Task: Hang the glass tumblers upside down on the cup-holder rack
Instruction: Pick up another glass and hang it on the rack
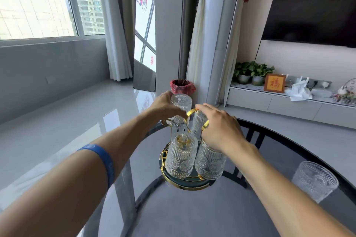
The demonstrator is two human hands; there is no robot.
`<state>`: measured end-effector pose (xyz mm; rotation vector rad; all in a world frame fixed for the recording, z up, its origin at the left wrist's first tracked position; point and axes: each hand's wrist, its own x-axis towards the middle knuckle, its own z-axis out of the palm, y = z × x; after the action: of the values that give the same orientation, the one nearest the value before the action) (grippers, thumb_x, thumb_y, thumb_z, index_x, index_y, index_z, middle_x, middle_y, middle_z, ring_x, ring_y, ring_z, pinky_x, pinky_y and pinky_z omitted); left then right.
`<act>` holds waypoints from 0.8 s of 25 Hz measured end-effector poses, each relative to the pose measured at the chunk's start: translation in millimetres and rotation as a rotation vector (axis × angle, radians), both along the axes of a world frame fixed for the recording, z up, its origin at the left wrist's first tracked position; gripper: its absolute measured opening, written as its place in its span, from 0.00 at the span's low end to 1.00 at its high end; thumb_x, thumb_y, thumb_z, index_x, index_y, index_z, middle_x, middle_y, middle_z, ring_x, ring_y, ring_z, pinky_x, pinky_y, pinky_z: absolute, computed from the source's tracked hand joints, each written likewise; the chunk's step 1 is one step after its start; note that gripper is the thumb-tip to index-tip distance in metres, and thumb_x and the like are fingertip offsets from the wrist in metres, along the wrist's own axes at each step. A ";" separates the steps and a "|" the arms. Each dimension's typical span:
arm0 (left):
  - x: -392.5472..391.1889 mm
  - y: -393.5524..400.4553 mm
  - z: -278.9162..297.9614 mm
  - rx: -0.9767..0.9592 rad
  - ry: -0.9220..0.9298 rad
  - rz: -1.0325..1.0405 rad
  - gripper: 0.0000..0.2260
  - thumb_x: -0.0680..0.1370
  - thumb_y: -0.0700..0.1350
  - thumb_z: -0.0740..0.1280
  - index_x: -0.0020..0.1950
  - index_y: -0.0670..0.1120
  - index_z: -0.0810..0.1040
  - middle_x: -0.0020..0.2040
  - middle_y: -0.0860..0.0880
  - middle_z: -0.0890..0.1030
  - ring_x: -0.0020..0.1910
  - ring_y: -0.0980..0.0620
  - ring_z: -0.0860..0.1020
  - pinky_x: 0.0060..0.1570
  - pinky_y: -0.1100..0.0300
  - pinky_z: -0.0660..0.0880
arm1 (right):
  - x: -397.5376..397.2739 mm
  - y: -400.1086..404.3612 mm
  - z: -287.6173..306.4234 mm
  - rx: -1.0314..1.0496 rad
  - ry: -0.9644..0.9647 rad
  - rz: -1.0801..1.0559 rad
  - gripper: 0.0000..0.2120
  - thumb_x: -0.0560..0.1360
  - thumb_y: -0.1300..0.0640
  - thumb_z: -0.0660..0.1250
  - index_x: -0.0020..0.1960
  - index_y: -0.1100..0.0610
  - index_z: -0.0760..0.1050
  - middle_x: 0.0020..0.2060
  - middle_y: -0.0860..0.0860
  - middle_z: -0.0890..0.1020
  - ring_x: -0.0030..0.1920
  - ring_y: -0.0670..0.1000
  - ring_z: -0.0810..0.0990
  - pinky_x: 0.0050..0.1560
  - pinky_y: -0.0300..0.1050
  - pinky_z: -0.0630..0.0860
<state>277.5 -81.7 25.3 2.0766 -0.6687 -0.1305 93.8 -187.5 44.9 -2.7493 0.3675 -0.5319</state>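
Right hand (217,127) covers the top of the right front tumbler (210,161) and part of the rack's gold ring handle (194,111). Left hand (165,105) hides the near side of the raised tumbler (182,102); its rim isn't visible. Back tumbler (197,123) mostly hidden. Both forearms cut off at the frame's bottom edge.

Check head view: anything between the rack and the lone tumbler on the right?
Nothing stands there in the head view: bare glass tabletop between the rack and the lone tumbler, crossed above by the right forearm.

rack (193,182): gold, upright | tumblers (181,157): ribbed, inverted | one tumbler (315,181): loose, right
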 end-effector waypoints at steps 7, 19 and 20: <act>-3.0 -6.9 -17.3 0.158 0.079 0.049 0.34 0.62 0.42 0.82 0.64 0.46 0.72 0.49 0.47 0.77 0.43 0.52 0.76 0.35 0.61 0.74 | 1.1 -2.5 -0.6 0.014 0.017 0.012 0.39 0.66 0.67 0.60 0.74 0.45 0.61 0.76 0.47 0.65 0.71 0.55 0.68 0.68 0.57 0.67; -77.3 21.8 26.2 -0.023 -0.167 0.093 0.30 0.71 0.41 0.73 0.72 0.49 0.70 0.69 0.43 0.75 0.55 0.51 0.72 0.51 0.57 0.68 | -10.3 -5.9 -0.8 0.098 0.121 0.088 0.41 0.69 0.66 0.59 0.78 0.43 0.50 0.79 0.47 0.52 0.77 0.54 0.55 0.73 0.58 0.60; -90.2 24.6 30.8 -0.017 -0.245 0.069 0.29 0.72 0.42 0.72 0.72 0.49 0.70 0.68 0.43 0.76 0.56 0.49 0.73 0.52 0.57 0.68 | -19.4 -6.6 -2.7 0.132 0.085 0.089 0.41 0.70 0.66 0.59 0.78 0.43 0.49 0.79 0.47 0.51 0.77 0.54 0.53 0.73 0.57 0.59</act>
<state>187.3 -57.1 56.1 2.1158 -0.7408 0.1705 74.4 -194.0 42.2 -2.6518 0.2883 -0.3559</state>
